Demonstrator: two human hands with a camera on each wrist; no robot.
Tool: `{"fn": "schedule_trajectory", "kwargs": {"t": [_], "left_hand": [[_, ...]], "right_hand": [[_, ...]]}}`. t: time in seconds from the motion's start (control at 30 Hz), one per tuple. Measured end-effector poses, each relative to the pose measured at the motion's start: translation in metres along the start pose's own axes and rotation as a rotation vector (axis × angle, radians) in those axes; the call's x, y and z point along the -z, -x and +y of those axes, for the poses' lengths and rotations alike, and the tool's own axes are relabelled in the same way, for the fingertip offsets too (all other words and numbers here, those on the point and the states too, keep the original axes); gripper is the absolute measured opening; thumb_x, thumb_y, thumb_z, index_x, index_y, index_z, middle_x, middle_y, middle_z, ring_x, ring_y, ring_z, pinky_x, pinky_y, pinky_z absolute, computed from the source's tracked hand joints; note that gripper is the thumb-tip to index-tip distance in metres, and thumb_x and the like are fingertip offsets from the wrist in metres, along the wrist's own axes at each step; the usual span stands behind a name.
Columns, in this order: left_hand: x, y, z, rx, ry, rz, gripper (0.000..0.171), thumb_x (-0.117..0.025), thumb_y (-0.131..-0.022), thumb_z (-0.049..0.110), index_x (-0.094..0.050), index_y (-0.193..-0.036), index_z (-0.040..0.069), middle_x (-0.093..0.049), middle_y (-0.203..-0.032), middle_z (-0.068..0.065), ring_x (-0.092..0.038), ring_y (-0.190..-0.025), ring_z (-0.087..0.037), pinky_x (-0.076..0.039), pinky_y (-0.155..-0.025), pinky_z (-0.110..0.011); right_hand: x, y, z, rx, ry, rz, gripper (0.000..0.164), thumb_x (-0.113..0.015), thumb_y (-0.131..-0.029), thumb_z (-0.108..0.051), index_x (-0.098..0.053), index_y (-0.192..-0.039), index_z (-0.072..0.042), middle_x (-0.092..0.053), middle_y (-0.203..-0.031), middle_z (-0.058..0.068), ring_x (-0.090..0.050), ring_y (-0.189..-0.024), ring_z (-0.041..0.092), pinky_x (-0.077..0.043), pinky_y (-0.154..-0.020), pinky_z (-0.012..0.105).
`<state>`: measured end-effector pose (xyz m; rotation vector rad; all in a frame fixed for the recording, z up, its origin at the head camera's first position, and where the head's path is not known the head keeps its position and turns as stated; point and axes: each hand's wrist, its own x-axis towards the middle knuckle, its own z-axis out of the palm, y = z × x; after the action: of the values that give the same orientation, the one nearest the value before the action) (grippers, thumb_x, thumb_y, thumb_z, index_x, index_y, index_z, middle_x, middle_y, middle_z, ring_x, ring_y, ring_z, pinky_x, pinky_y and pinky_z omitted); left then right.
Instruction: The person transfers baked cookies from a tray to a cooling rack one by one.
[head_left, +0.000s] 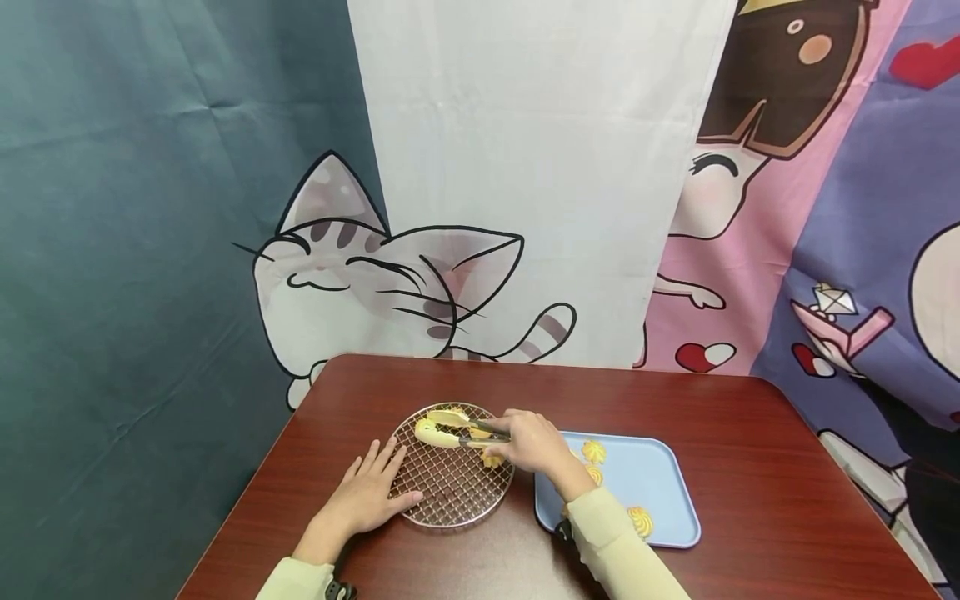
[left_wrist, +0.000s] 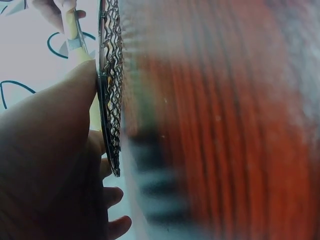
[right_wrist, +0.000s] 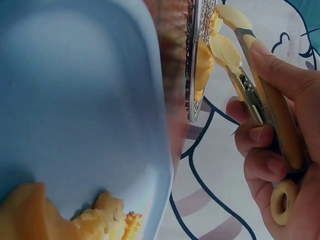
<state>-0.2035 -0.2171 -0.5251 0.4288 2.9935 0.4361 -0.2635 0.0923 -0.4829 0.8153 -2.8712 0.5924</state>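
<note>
My right hand [head_left: 528, 440] grips a pair of yellow-tipped kitchen tongs [head_left: 441, 436], fingers curled round the handles. In the right wrist view the tongs' tips stand apart over the rack, close to the piped yellow cookies there. The round wire cooling rack [head_left: 446, 492] carries several of these cookies [head_left: 492, 460], set toward its far and right sides; the tongs partly cover some. My left hand [head_left: 366, 493] lies with fingers straight and spread at the rack's left rim, holding nothing. In the left wrist view its thumb overlaps the rack [left_wrist: 103, 100].
Right of the rack lies a light blue tray [head_left: 660, 475] holding several more cookies [head_left: 640, 522], partly hidden by my right forearm. Both stand on a reddish-brown wooden table [head_left: 750, 467]. Behind its far edge hangs a cartoon-printed cloth [head_left: 555, 167].
</note>
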Motion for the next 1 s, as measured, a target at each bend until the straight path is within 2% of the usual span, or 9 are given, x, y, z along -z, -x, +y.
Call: {"fn": "schedule_trajectory", "kwargs": {"t": [0.17, 0.37, 0.6, 0.8, 1.0], "left_hand": [[0.001, 0.001, 0.002, 0.002, 0.000, -0.002, 0.090, -0.057, -0.092, 0.067, -0.039, -0.156, 0.006, -0.026, -0.165, -0.017, -0.018, -0.153, -0.044, -0.021, -0.118, -0.066], [0.003, 0.003, 0.004, 0.002, 0.014, -0.003, 0.091, -0.057, -0.092, 0.067, -0.039, -0.156, 0.005, -0.026, -0.165, -0.018, -0.018, -0.152, -0.045, -0.021, -0.118, -0.066], [0.005, 0.005, 0.004, 0.000, 0.027, -0.001, 0.091, -0.057, -0.092, 0.067, -0.039, -0.156, 0.005, -0.025, -0.165, -0.018, -0.017, -0.152, -0.046, -0.020, -0.118, -0.066], [0.004, 0.005, 0.003, -0.002, 0.024, 0.005, 0.090, -0.057, -0.092, 0.066, -0.039, -0.155, 0.005, -0.026, -0.165, -0.019, -0.018, -0.151, -0.047, -0.021, -0.117, -0.067], [0.004, 0.005, 0.002, -0.001, 0.030, 0.004, 0.090, -0.057, -0.092, 0.067, -0.039, -0.155, 0.005, -0.026, -0.165, -0.018, -0.018, -0.152, -0.047, -0.020, -0.118, -0.066]], "right_hand": [[0.001, 0.002, 0.000, 0.004, 0.006, 0.002, 0.055, -0.082, -0.080, -0.050, -0.072, -0.129, -0.027, -0.069, -0.095, -0.002, -0.055, -0.066, 0.011, -0.048, -0.059, 0.031], [0.005, 0.007, -0.001, -0.002, -0.017, 0.016, 0.057, -0.082, -0.081, -0.050, -0.072, -0.129, -0.021, -0.071, -0.102, -0.001, -0.065, -0.079, 0.015, -0.054, -0.068, 0.036], [0.012, 0.015, 0.000, 0.010, -0.048, 0.010, 0.061, -0.081, -0.083, -0.045, -0.067, -0.134, -0.013, -0.071, -0.111, 0.002, -0.068, -0.092, 0.020, -0.055, -0.082, 0.045], [0.018, 0.023, 0.005, 0.019, -0.077, 0.012, 0.060, -0.080, -0.086, -0.039, -0.065, -0.133, -0.005, -0.071, -0.115, 0.006, -0.068, -0.096, 0.023, -0.055, -0.085, 0.047], [0.026, 0.037, 0.012, 0.025, -0.104, 0.031, 0.056, -0.081, -0.086, -0.032, -0.066, -0.133, -0.005, -0.072, -0.115, 0.009, -0.069, -0.103, 0.027, -0.055, -0.089, 0.049]]}}
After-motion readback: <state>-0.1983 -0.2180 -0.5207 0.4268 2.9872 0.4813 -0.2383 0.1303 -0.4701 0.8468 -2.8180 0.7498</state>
